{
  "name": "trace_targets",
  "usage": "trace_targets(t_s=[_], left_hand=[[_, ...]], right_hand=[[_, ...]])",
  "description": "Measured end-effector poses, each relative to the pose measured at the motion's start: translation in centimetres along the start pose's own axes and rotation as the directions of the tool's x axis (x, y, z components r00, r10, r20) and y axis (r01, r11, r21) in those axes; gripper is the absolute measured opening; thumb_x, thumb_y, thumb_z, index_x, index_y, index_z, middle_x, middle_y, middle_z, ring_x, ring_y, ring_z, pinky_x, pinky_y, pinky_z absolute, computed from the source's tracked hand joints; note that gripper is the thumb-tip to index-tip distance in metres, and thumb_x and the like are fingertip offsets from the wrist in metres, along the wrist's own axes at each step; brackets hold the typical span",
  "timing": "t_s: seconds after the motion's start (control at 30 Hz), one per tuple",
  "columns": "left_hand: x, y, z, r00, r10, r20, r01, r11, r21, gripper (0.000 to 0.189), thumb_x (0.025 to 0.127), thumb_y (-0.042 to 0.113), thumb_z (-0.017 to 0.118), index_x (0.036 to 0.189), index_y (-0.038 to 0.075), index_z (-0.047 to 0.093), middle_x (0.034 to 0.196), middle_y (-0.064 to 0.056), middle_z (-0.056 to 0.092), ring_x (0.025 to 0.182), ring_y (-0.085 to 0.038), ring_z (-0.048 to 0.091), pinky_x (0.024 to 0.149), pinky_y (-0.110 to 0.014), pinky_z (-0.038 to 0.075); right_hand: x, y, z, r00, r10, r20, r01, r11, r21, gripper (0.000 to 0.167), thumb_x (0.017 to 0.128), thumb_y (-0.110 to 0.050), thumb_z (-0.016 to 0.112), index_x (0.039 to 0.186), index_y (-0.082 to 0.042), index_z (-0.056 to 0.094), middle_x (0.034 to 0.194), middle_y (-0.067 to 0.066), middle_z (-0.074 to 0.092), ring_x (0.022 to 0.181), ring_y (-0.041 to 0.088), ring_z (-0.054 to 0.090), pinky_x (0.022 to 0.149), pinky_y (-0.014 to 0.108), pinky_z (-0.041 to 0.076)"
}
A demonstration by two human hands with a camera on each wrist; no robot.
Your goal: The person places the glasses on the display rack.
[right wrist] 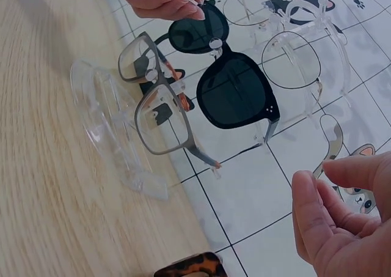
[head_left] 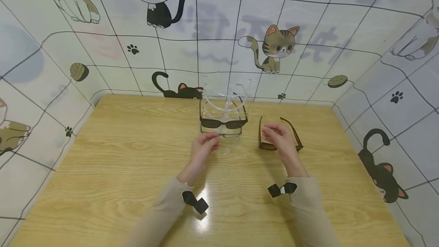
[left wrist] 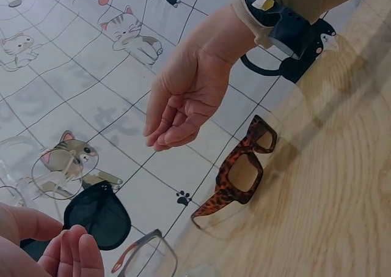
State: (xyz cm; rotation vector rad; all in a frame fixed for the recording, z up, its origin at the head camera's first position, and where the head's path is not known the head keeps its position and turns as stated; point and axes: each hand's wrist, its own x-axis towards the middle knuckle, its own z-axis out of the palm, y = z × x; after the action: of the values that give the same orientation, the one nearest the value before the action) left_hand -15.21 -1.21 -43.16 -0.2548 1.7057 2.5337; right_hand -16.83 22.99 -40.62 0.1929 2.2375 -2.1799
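A clear display stand [head_left: 223, 151] at the back of the table bears several glasses one above another. Black sunglasses [head_left: 235, 124] sit on it, with grey-framed glasses [right wrist: 137, 125] below and thin round wire glasses [right wrist: 292, 60] above. My left hand [head_left: 201, 148] is in front of the stand, its loosely bent fingertips close by one end of the black sunglasses and gripping nothing visible. To the right, my right hand [head_left: 282, 140] hovers over tortoiseshell sunglasses [head_left: 267, 146] on the table. Its thumb and fingers are loosely bent, with nothing between them.
The wooden table [head_left: 113, 155] meets a cat-patterned sheet [head_left: 219, 54] behind and at both sides. Black wrist cameras [head_left: 195, 202] are strapped over both sleeves. The tortoiseshell sunglasses have their temples unfolded toward the back.
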Motion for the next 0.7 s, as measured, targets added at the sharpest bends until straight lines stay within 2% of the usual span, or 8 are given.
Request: trace_targets(t_s=[0.13, 0.3, 0.5, 0.7], left_hand=[[0.2, -1.0, 0.7, 1.000, -0.008, 0.022, 0.009, 1.000, -0.020, 0.022, 0.085, -0.012, 0.055, 0.105, -0.022, 0.055, 0.070, 0.001, 0.062, 0.059, -0.007, 0.059, 0.058, -0.017, 0.052], [0.0, -1.9, 1.8, 0.999, -0.022, 0.048, 0.023, 1.000, -0.019, 0.025, 0.084, -0.011, 0.057, 0.105, -0.024, 0.053, 0.071, 0.002, 0.062, 0.058, -0.007, 0.058, 0.057, -0.017, 0.052], [-0.6, -2.8, 3.2, 0.996, -0.054, 0.078, 0.055, 0.998, -0.011, 0.026, 0.085, -0.008, 0.059, 0.107, -0.021, 0.055, 0.072, 0.001, 0.062, 0.061, -0.008, 0.060, 0.059, -0.018, 0.052], [-0.8, -4.2, 4.9, 0.992, -0.086, 0.095, 0.084, 0.996, 0.020, 0.028, 0.083, -0.006, 0.061, 0.107, -0.020, 0.057, 0.071, -0.001, 0.063, 0.060, -0.007, 0.060, 0.060, -0.019, 0.053]], right_hand=[[-0.4, 0.3, -0.6, 1.000, 0.015, -0.020, -0.015, 1.000, 0.000, 0.026, 0.092, -0.012, 0.062, 0.111, 0.003, 0.055, 0.087, -0.002, 0.062, 0.083, 0.012, 0.062, 0.077, 0.021, 0.054], [-1.0, 0.6, -1.6, 0.999, 0.023, -0.037, -0.021, 0.998, 0.054, 0.015, 0.091, -0.010, 0.063, 0.104, -0.005, 0.061, 0.086, -0.003, 0.064, 0.081, 0.011, 0.064, 0.076, 0.022, 0.055], [-1.5, 1.0, -3.0, 0.998, 0.030, -0.056, -0.022, 0.992, 0.128, 0.011, 0.090, -0.006, 0.062, 0.101, -0.004, 0.062, 0.083, -0.002, 0.066, 0.078, 0.010, 0.065, 0.074, 0.021, 0.055], [-1.9, 1.3, -4.0, 0.996, 0.035, -0.078, -0.024, 0.990, 0.138, 0.007, 0.090, -0.007, 0.062, 0.097, -0.008, 0.063, 0.082, -0.003, 0.066, 0.078, 0.010, 0.065, 0.072, 0.021, 0.055]])
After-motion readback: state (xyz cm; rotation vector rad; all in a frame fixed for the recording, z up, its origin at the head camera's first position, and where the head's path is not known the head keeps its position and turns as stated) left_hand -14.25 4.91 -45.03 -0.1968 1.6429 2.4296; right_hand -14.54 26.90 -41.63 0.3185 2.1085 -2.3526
